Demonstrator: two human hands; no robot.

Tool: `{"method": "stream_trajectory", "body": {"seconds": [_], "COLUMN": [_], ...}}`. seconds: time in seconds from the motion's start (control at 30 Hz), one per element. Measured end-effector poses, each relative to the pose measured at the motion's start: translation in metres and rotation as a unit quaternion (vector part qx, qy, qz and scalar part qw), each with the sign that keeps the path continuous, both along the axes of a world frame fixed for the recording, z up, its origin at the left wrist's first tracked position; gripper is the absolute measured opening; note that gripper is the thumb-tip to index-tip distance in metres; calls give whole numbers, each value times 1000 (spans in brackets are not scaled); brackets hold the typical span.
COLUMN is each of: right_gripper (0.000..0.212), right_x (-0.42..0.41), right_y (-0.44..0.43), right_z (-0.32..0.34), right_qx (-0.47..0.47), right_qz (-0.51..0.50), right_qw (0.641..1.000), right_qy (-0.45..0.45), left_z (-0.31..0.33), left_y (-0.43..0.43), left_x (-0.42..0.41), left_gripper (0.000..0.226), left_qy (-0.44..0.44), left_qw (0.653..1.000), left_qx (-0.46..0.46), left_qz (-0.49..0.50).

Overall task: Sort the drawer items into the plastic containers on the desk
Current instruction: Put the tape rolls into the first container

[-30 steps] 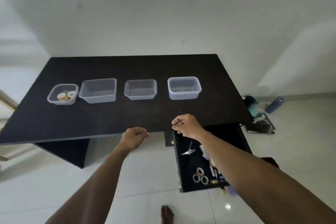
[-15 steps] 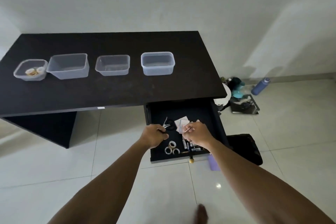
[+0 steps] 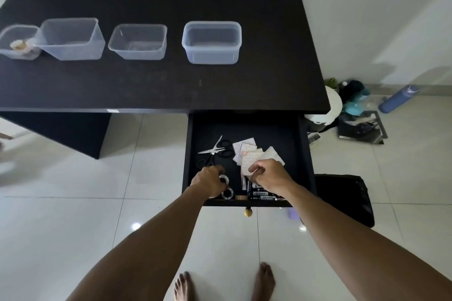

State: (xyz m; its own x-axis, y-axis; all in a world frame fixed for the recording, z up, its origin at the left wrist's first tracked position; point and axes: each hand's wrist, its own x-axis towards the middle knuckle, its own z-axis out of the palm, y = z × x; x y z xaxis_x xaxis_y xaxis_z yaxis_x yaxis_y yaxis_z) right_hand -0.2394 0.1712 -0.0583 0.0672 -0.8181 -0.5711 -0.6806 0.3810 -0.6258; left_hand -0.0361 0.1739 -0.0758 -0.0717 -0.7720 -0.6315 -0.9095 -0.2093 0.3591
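Hands reach into the open black drawer [image 3: 256,129], left hand [image 3: 210,182] curled on a small pale tape roll [image 3: 223,179], right hand [image 3: 267,175] pinching flimsy white paper packets [image 3: 249,161], which may fan apart and slip.

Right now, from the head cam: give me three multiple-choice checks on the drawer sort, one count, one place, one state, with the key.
1. How many plastic containers stand on the desk? A three; B four; C five.
2. Where do the scissors lie? A on the desk; B in a container; C in the open drawer.
3. The right hand is: A pinching a paper packet; B flat on the desk; C holding the scissors.
Key: 1 B, four clear containers stand in a row. 2 C, the scissors lie on the drawer floor, towards its left side. 3 A, thumb and fingers pinch a packet's edge, while the left hand grips a tape roll.
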Motion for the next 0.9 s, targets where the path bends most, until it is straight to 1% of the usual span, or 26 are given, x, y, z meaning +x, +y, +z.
{"method": "stream_trajectory", "body": {"seconds": [0.1, 0.2, 0.33, 0.47, 0.57, 0.67, 0.77, 0.83, 0.9], "right_gripper": [18, 15, 21, 18, 18, 17, 21, 21, 17], "right_x": [14, 30, 47, 53, 53, 47, 39, 35, 33], "right_y": [-6, -9, -6, -4, -4, -5, -7, -10, -14], "right_z": [-15, -27, -38, -46, -47, -45, -44, -43, -41], "right_qx": [36, 91, 125, 114, 118, 120, 98, 76, 57], "right_qz": [48, 100, 173, 193, 185, 175, 134, 102, 85], "right_qw": [998, 989, 964, 954, 956, 961, 977, 987, 992], "right_qy": [19, 60, 158, 199, 193, 175, 136, 99, 69], "left_z": [-13, -25, -34, -37, -38, -38, -37, -38, -39], "left_y": [-2, -4, -8, -11, -10, -8, -7, -7, -7], "left_x": [-2, -3, -3, 1, 5, 8, 8, 7, 6], "left_gripper": [51, 60, 50, 40, 30, 25, 19, 20, 30], "left_qy": [-17, -26, -37, -38, -35, -31, -36, -40, -38], "left_qw": [999, 998, 994, 991, 992, 994, 994, 994, 993], "left_qx": [3, 2, -13, -20, -28, -30, -21, -22, -21], "left_qz": [-27, -61, -106, -124, -118, -103, -98, -100, -106]}}
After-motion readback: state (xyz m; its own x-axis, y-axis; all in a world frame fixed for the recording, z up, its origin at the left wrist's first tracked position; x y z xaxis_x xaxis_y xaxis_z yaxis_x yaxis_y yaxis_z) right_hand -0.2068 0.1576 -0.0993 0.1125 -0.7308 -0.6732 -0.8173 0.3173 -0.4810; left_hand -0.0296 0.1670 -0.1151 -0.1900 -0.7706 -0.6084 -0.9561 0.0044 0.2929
